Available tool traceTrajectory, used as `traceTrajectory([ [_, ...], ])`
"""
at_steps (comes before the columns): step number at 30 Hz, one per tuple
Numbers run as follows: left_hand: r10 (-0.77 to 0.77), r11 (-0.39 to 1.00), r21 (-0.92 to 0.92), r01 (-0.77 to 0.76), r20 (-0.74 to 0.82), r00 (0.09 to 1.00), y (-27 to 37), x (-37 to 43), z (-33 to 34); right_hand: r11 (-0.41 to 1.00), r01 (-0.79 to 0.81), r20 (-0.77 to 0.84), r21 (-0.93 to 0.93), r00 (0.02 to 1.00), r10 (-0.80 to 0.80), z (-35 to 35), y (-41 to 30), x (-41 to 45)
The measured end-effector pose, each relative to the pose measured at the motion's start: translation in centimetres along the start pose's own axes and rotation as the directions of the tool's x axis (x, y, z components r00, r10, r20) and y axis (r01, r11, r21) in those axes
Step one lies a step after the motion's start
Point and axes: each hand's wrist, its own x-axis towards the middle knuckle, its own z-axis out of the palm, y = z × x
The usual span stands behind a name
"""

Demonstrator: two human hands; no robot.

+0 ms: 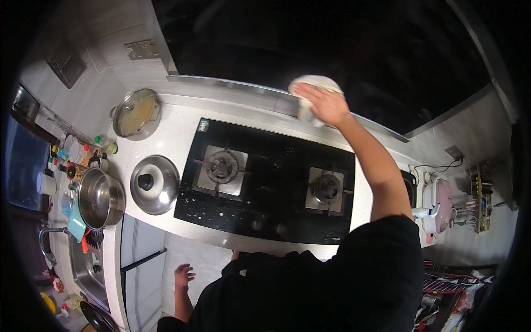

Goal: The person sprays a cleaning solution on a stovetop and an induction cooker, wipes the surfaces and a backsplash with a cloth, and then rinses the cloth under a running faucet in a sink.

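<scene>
My right hand (321,101) presses a pale cloth (318,83) flat against the lower part of a dark glossy panel (265,45), near its metal bottom edge. Part of the cloth hangs below the palm. Beneath that arm lies a black glass two-burner gas hob (269,186), with white spots and droplets on its left front part. My left hand (183,276) hangs low, away from the counter's front edge, its fingers apart and nothing in them.
Left of the hob are a domed steel lid (159,199), a glass-lidded pot (137,120) and a deep steel pan (99,199). Several bottles stand behind the pan, near a sink (89,269). On the right are a pink-lidded cooker (444,203) and a white spray bottle (422,213).
</scene>
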Motion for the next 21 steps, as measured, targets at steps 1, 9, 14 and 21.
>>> traceTrajectory([
  [1, 0.008, 1.000, 0.006, -0.008, 0.016, 1.000, 0.4, 0.7, 1.3, 0.999, -0.043, 0.022, -0.013, 0.999, 0.043, -0.4, 1.8, -3.0],
  [9, -0.226, 0.767, -0.628, 0.129, -0.077, 0.971, 4.4, 7.8, 12.9, 0.991, -0.098, -0.036, -0.089, 0.995, 0.095, -0.2, 4.7, -8.7],
  [14, -0.267, 0.524, -0.851, -0.030, -0.197, 0.943, 4.9, 9.6, 17.5, 0.997, -0.011, -0.114, -0.080, 0.993, 0.002, 1.0, 2.1, -3.3],
  [21, -0.403, 0.485, -0.824, -0.294, -0.509, 0.761, 7.1, 9.4, 21.1, 0.989, -0.143, -0.219, -0.024, 0.967, 0.134, 1.8, 5.6, -9.9],
])
